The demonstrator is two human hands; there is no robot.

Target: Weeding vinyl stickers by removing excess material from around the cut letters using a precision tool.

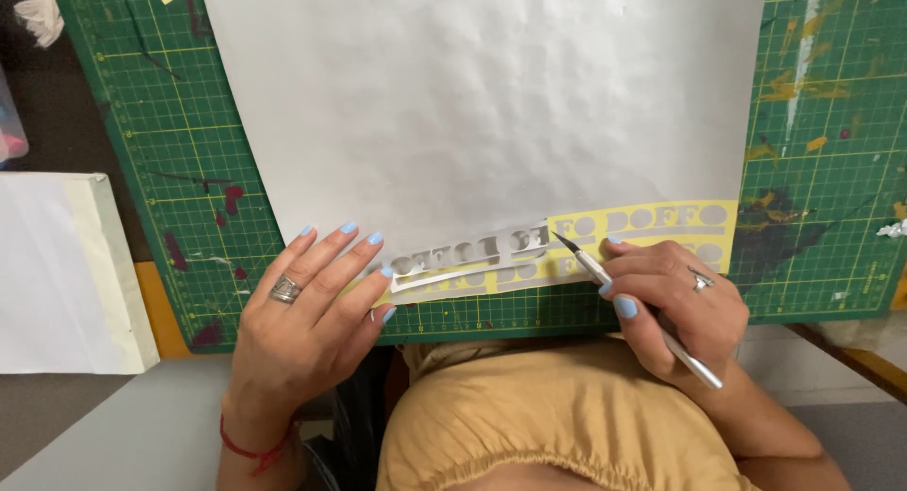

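Knife tip at the stencil strip.
My right hand point(675, 297) grips a craft knife point(635, 308); my left hand point(307, 307), open, presses flat at nine o'clock from the yellow strip point(652, 222).

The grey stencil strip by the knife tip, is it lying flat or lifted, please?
Partly lifted: the grey strip curls above the yellow sheet near the knife.

I see one thing of that kind: a yellow stencil sheet point(652, 228) lying on the green cutting mat point(179, 141), under the lower edge of the large white paper point(482, 103). It is a long flat strip with rows of cut-out letter shapes; its left part shows grey-white through translucent film.
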